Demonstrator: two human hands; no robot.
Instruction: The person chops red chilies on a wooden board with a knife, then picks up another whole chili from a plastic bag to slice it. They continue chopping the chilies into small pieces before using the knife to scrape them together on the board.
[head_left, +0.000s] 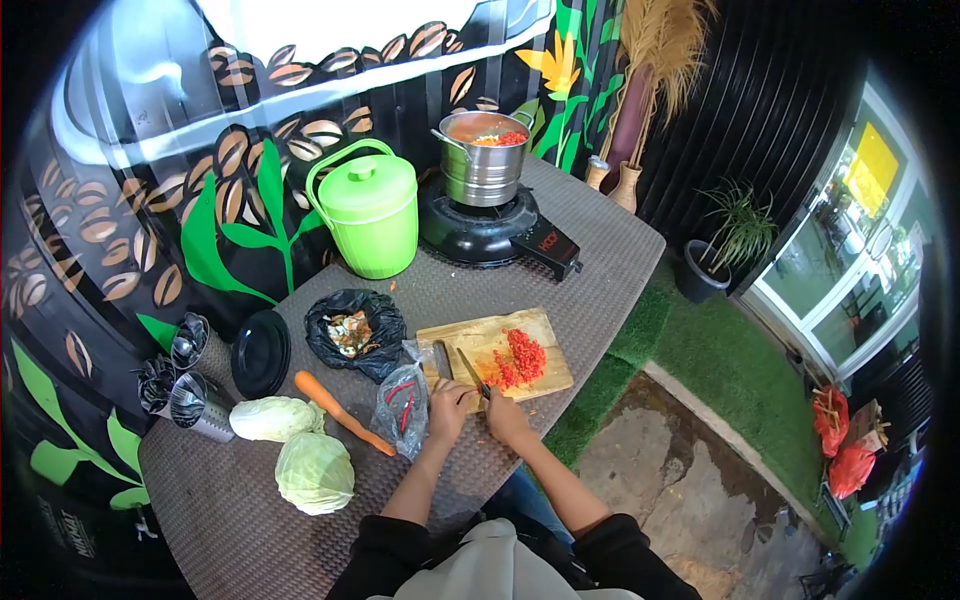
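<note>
My right hand (508, 418) is closed round the handle of a knife (470, 366), its blade pointing away from me over the wooden cutting board (437, 333). Close to the knife, my left hand (450, 408) has its fingers bent together at the board's near left edge; what they hold, if anything, is hidden. A heap of chopped red pieces (522, 358), like chilli or tomato, lies on the board's right half. Left of my left hand, a clear plastic bag (402, 408) contains red chillies. Beside it rests a carrot (345, 414).
A cabbage (315, 474) and a napa cabbage (272, 419) sit at left. Behind are a black scrap bag (378, 328), black plates (262, 354), cutlery holders (203, 405) and a lidded green bucket (372, 225). A steel pot (482, 172) stands on a portable stove (480, 232).
</note>
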